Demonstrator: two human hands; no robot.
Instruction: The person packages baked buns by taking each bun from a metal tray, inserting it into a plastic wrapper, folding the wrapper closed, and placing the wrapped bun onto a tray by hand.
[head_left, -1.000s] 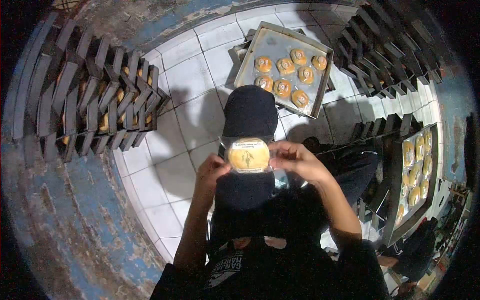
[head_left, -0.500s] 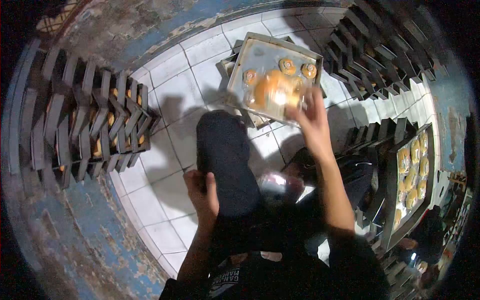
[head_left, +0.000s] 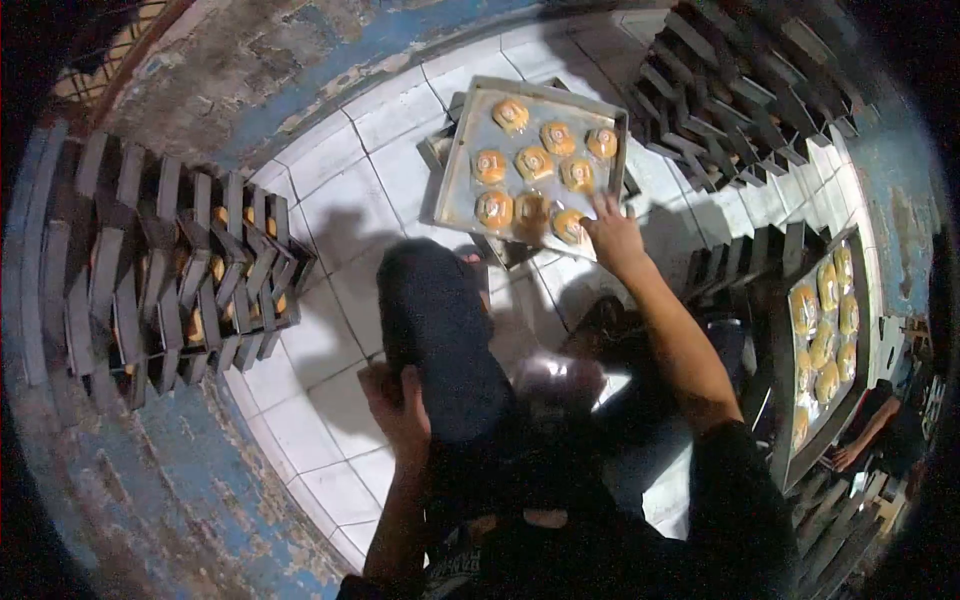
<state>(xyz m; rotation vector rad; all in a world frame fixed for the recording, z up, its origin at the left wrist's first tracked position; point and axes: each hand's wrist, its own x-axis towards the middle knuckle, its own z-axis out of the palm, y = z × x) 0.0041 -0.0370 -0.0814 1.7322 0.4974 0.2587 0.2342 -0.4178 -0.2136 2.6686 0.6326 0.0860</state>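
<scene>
Bun (head_left: 568, 226) lies in the tray (head_left: 462, 178) by the open right hand (head_left: 617, 241); lifting fingers straight up would avoid dragging it (left hand (head_left: 402, 408) half-curled beside the knee (head_left: 428, 300), grip unclear).

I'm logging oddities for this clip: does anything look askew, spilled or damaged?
The upper bun tray sits askew on the lower tray, their corners not lining up. The wall's blue paint is flaking, which suggests wear. I see no spill.

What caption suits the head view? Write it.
Right hand at a tray of wrapped buns, left hand by one leg.
</scene>
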